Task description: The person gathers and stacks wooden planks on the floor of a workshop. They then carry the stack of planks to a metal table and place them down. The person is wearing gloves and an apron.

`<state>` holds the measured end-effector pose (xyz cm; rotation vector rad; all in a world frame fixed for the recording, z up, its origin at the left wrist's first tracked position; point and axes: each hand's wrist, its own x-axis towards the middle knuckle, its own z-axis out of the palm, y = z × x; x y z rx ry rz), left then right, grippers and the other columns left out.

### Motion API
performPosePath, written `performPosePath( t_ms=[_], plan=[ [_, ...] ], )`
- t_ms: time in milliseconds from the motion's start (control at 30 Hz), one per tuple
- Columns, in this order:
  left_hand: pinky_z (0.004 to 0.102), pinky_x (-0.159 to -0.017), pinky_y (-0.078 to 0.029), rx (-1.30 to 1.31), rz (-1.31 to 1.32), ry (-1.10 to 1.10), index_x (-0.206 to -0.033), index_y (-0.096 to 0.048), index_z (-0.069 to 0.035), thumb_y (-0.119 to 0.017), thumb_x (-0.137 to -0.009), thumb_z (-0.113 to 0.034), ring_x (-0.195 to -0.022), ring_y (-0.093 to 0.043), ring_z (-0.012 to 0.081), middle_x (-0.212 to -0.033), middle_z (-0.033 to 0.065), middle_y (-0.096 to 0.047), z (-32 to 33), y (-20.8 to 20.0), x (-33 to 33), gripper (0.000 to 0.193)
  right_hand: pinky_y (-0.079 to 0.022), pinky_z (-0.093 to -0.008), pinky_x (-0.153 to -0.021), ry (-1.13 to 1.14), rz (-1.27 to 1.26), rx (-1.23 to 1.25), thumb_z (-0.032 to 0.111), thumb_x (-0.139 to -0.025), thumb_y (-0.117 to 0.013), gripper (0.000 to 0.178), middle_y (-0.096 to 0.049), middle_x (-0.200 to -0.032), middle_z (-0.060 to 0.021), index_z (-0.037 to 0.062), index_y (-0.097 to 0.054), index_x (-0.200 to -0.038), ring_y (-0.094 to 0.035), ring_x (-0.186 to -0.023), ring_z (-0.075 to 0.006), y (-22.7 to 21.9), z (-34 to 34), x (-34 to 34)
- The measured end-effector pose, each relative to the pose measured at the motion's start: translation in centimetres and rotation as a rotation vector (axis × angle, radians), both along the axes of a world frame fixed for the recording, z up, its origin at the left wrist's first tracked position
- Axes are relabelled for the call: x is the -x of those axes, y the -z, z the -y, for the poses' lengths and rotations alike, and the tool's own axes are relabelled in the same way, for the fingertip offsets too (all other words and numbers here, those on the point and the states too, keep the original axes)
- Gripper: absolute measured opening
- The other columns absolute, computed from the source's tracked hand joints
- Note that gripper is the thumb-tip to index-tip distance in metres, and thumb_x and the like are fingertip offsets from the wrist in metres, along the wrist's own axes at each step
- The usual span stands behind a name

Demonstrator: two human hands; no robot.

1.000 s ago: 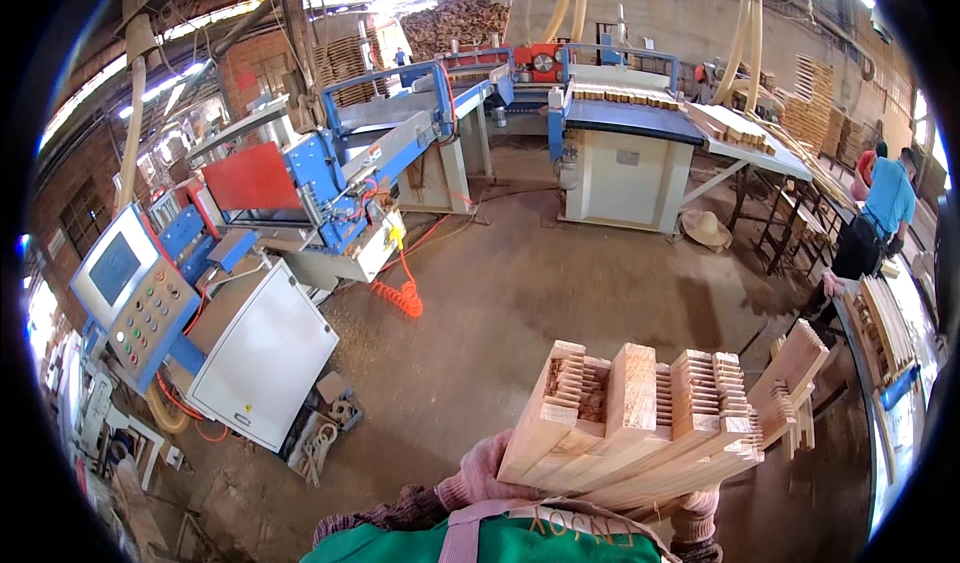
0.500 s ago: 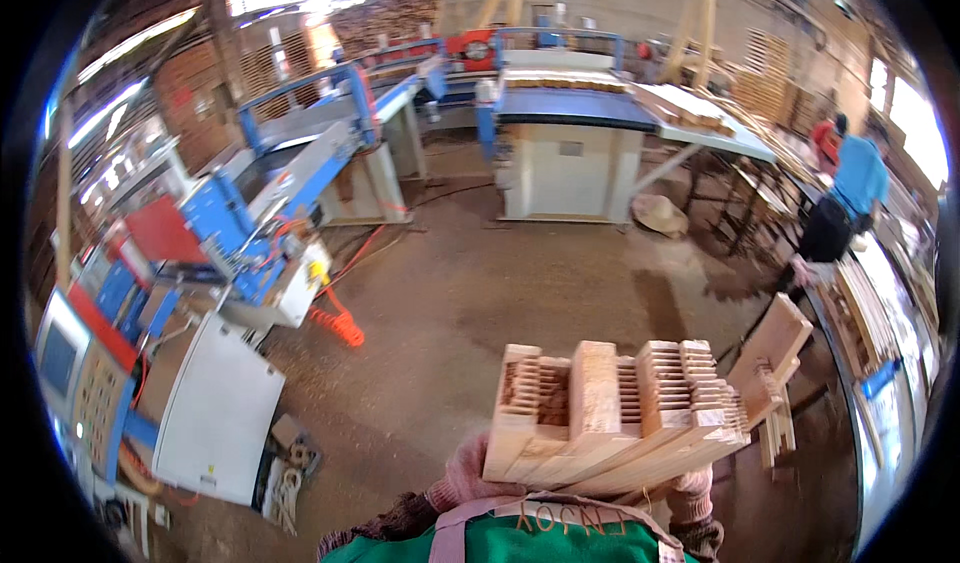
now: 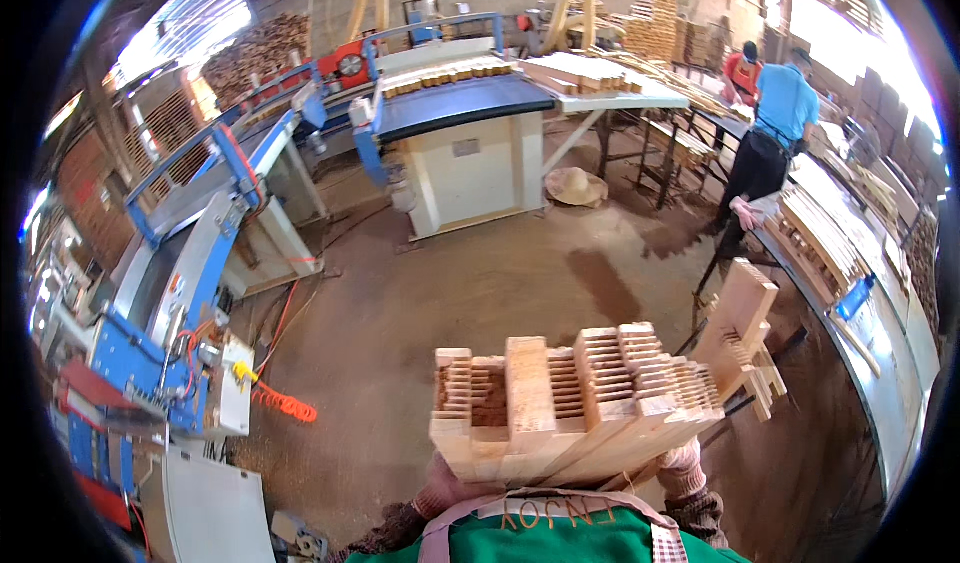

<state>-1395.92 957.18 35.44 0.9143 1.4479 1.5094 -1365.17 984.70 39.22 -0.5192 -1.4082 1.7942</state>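
Against my green apron front I carry a bundle of pale wooden boards (image 3: 575,433), their ends cut into comb-like finger joints facing away from me. Some pieces stick out farther than others. My left hand (image 3: 452,485), in a pinkish knit glove, grips the lower left side of the bundle. On the lower right, my gloved right hand (image 3: 683,469) holds the other side. The fingers of both hands are mostly hidden by the wood. Just beyond the bundle's right end stand a few upright wooden pieces (image 3: 738,313); whether they touch the bundle I cannot tell.
A long metal-topped table (image 3: 880,363) runs along the right, with wooden strips (image 3: 825,238) and a blue bottle (image 3: 855,298). A person in blue (image 3: 785,108) stands beside it. Ahead is a blue-topped machine (image 3: 460,103); more machinery (image 3: 190,263) lines the left, with an orange coiled hose (image 3: 285,403).
My view has turned to the right, so the machines slide left and the right-hand table and people come farther into view. The bundle stays in both hands.
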Motion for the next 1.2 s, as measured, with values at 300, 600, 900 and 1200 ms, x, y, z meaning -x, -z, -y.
performPosePath(
  t_ms=[300, 600, 900, 1200],
  plan=[
    [0.0403, -0.113, -0.044, 0.140, -0.378, -0.039, -0.135, -0.063, -0.015, -0.092, -0.067, -0.049, -0.125, -0.061, 0.0242, -0.132, 0.0064, -0.068, -17.7, -2.6, 2.7, 0.082, -0.050, -0.0376, -0.096, -0.067, -0.037, 0.051, 0.049, -0.063, -0.094, 0.094, -0.066, -0.126, -0.0065, 0.0013, -0.058, -0.134, -0.061, -0.112, -0.0196, 0.2, -18.4, 3.6],
    [0.0397, -0.110, -0.047, 0.065, -0.358, -0.117, -0.134, -0.063, -0.013, -0.091, -0.068, -0.048, -0.122, -0.064, 0.0241, -0.129, 0.0065, -0.069, -34.3, -7.4, 4.0, 0.079, -0.049, -0.0368, -0.097, -0.159, -0.025, 0.056, 0.047, -0.061, -0.096, 0.094, -0.066, -0.126, -0.0063, 0.0011, -0.059, -0.134, -0.060, -0.113, -0.0187, -0.4, -35.9, 8.0],
    [0.0390, -0.102, -0.054, 0.106, -0.201, -0.062, -0.128, -0.065, -0.007, -0.091, -0.073, -0.034, -0.115, -0.067, 0.0237, -0.124, 0.0092, -0.071, -45.2, -4.9, 11.0, 0.066, -0.049, -0.0359, -0.097, -0.157, -0.041, 0.112, 0.045, -0.059, -0.097, 0.094, -0.066, -0.126, -0.0061, 0.0009, -0.059, -0.134, -0.060, -0.113, -0.0178, -1.2, -46.3, 12.3],
    [0.0392, -0.098, -0.056, 0.088, 0.060, 0.121, -0.125, -0.066, -0.007, -0.089, -0.075, -0.032, -0.112, -0.069, 0.0241, -0.120, 0.0094, -0.073, -61.6, -2.9, 23.0, 0.061, -0.051, -0.0360, -0.090, 0.042, -0.089, 0.067, 0.048, -0.053, -0.100, 0.091, -0.068, -0.113, -0.0041, 0.0034, -0.064, -0.124, -0.062, -0.105, -0.0178, -0.6, -57.3, 18.8]
  ],
)
